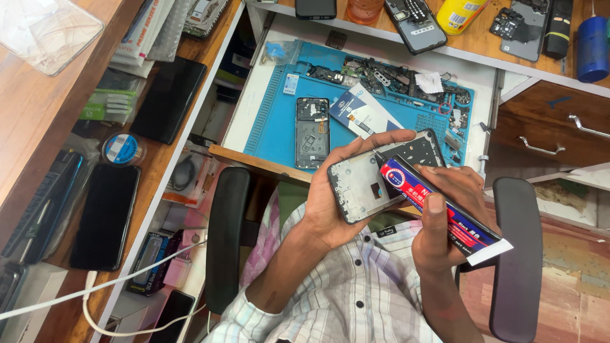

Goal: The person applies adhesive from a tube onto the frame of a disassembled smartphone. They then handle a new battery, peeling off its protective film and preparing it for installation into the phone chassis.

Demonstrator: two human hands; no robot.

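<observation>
Blue-red glue tube in right hand, nozzle against phone frame in left hand

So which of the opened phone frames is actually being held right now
The frame in the left hand, the held phone frame, with the glue tube at its edge. The other frame lies untouched on the blue mat.

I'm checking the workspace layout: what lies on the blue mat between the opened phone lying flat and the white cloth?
In the head view, a blue and white card lies between the opened phone and the white cloth on the blue mat.
</observation>
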